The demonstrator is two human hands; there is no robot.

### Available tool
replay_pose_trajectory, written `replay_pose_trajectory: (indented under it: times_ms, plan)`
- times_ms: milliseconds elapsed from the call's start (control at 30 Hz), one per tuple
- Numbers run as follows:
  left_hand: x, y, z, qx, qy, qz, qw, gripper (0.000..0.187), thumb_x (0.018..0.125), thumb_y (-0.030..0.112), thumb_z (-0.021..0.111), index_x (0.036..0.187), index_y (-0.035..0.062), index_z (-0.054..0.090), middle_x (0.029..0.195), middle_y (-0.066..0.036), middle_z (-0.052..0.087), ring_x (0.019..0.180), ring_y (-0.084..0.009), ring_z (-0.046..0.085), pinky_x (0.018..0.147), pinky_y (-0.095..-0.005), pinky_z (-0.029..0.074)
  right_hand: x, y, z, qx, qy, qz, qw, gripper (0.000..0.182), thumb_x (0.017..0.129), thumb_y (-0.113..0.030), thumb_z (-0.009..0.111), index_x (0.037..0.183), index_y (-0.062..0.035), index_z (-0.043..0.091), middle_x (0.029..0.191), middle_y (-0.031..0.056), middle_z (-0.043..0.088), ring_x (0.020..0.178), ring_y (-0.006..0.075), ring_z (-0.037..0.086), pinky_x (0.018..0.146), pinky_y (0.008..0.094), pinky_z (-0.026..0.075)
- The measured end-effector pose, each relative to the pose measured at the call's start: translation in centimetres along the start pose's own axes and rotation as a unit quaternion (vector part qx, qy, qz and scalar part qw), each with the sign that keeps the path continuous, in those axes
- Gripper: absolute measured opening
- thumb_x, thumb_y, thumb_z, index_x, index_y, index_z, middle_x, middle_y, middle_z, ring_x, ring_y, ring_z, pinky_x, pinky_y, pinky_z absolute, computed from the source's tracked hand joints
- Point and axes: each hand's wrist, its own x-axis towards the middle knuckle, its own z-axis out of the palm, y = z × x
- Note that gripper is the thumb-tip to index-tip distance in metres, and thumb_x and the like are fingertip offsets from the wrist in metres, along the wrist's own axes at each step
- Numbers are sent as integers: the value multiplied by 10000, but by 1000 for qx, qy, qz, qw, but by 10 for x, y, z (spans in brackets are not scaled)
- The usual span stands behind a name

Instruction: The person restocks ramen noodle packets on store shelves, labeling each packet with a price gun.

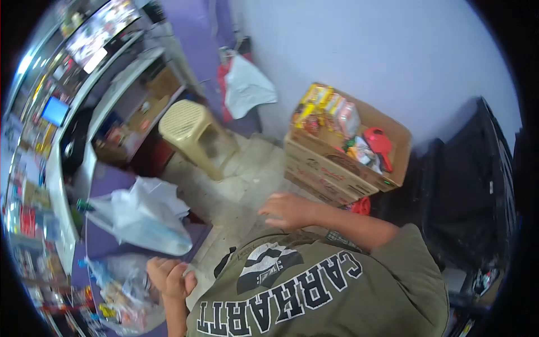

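Observation:
My left hand (169, 277) hangs in front of me, fingers loosely bent, thumb apart, with nothing visible in it. Right beside it are a clear plastic bag (126, 289) with mixed goods inside and, just above, a white plastic bag (143, 216) on a purple surface. My right hand (289, 210) reaches across above the tiled floor, its fingers slightly curled and apart, holding nothing I can see. Beyond it stands a cardboard box (331, 163) containing yellow packets (320, 104) and a red object (379, 144).
A beige plastic stool (193, 126) stands between the counter (84, 163) and the wall. White and red bags (247, 87) hang on the wall. A large black object (471, 185), blurred, fills the right side. Crowded shelves and a lit screen (55, 110) line the left.

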Motion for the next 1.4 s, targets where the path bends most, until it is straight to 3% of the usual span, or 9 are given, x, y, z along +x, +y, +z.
replay_pose_trajectory:
  times_ms: [133,333,533,767,967,1067,1200,1267,1400]
  plan:
    - [91,14,97,-98,-82,89,988,196,756,244,692,856,106,594,804,-47,571,709,-238,537,642,-363,397,-110,62,-40,51,123,245,960,291,801,-267,628,1019,-74,625,975,121,648,921,274,611,809,394,478]
    - [168,26,210,-179,-243,172,938,199,734,206,709,882,110,617,843,-22,592,755,-195,563,674,-341,426,-253,205,-75,36,454,535,711,274,797,-259,670,955,-38,633,859,144,679,804,243,663,724,343,499]
    - [208,0,316,-236,-392,212,864,174,773,223,673,896,113,618,844,-28,592,795,-208,578,703,-349,439,-299,290,-100,-166,248,748,593,401,777,-248,581,1053,44,592,978,258,641,947,395,618,853,431,478]
    - [274,-36,390,-210,-439,276,829,183,821,259,617,939,120,594,830,-32,571,843,-212,579,727,-361,442,-312,336,-89,-30,193,848,493,407,840,-215,492,1189,-14,550,1276,232,513,1210,345,485,976,415,425]
    - [281,-28,374,-197,-432,221,852,172,820,249,617,930,121,586,837,-30,577,837,-212,582,735,-359,446,-334,349,-74,-45,207,784,583,432,773,-144,549,1192,-43,523,1060,186,629,997,341,609,889,419,468]
    - [263,-18,349,-184,-436,173,864,170,815,233,624,938,119,598,846,-33,589,827,-215,584,732,-354,447,-324,330,-103,199,291,669,654,440,734,-105,550,1169,-49,516,805,84,623,718,258,629,674,382,519]
    - [228,6,300,-144,-405,32,902,188,796,206,653,954,107,630,899,-49,628,839,-227,590,744,-356,452,-314,310,-126,396,385,605,574,316,737,-72,520,1053,-65,529,633,12,502,439,124,468,397,278,408]
    - [202,20,280,-164,-384,-53,907,189,783,177,670,947,94,629,917,-55,633,855,-236,593,750,-362,453,-288,290,-138,362,434,568,598,267,743,-65,522,1010,-70,533,629,19,506,427,114,462,396,269,395]
    - [176,57,244,-210,-321,-160,909,231,761,143,700,965,63,624,965,-91,629,900,-285,580,783,-379,447,-223,266,-171,38,436,385,813,284,724,-88,567,1000,-27,541,689,84,561,622,258,589,553,375,460]
